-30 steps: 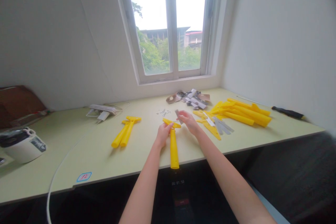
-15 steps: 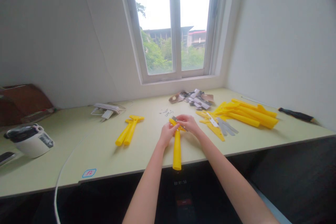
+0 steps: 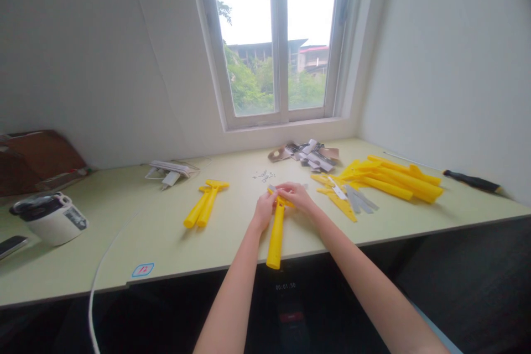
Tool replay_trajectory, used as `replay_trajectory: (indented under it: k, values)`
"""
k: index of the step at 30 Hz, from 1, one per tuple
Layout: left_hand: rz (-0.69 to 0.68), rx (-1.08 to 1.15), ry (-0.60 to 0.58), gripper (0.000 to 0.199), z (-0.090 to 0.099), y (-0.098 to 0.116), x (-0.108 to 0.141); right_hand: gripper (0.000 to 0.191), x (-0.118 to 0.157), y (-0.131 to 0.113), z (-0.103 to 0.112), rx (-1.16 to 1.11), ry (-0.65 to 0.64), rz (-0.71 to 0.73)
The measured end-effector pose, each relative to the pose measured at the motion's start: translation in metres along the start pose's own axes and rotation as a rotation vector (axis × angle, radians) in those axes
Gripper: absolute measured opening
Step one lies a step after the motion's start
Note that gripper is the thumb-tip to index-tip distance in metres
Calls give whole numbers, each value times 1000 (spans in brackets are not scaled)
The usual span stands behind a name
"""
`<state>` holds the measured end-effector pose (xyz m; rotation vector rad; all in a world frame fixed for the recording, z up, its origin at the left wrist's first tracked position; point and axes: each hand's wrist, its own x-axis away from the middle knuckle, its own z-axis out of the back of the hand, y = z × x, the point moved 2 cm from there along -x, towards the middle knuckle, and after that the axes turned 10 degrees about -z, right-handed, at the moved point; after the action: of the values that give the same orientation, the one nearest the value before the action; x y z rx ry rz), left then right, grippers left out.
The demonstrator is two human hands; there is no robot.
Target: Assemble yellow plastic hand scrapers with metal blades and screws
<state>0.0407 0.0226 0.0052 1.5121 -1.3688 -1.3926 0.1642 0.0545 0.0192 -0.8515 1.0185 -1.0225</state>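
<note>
A yellow scraper handle [image 3: 275,238] points toward me at the table's front edge, its wide head between my hands. My left hand [image 3: 264,211] is closed on the left side of that head. From the right, my right hand [image 3: 293,194] has its fingers on the top of the head, where a grey metal blade [image 3: 271,188] shows at the left end. The fingers partly hide the head and blade. Small screws [image 3: 264,177] lie scattered just beyond my hands. To the right are flat yellow pieces [image 3: 342,204] and loose grey blades [image 3: 360,199].
Two yellow scrapers [image 3: 206,204] lie at the left. Several yellow handles [image 3: 398,180] are piled at the right, near a black screwdriver [image 3: 473,181]. Wrappers [image 3: 313,155] lie below the window. A power strip [image 3: 169,171] and a white mug [image 3: 58,224] are farther left.
The handle's near end has swung slightly left. The blade now sits closer along the head under my fingers, and the camera view has shifted a little.
</note>
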Motion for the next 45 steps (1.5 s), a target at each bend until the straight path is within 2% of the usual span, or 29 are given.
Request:
replay_trajectory:
  k: [3, 6, 14, 20, 25, 31, 38, 45]
  values:
    - [37, 134, 34, 28, -3, 1, -1, 23, 2, -3, -1, 47, 15, -5]
    - [60, 174, 94, 24, -4, -1, -3, 22, 4, -5, -2, 58, 9, -17]
    - [20, 1, 193, 16, 3, -6, -7, 23, 9, -15, -5, 127, -3, -4]
    - [2, -106, 282, 16, 6, 0, -4, 32, 11, -18, -4, 30, -103, -97]
    - [-35, -150, 358, 21, 11, 1, -4, 24, 14, -18, 2, 14, -165, -216]
    - [-10, -141, 395, 18, 11, 1, -5, 20, 15, -17, 1, 41, -176, -268]
    - [5, -132, 331, 13, 8, 4, -3, 17, 14, -15, 1, 22, -169, -275]
    - [-17, -134, 379, 9, 9, 6, -2, 19, 18, -21, 0, 12, -166, -262]
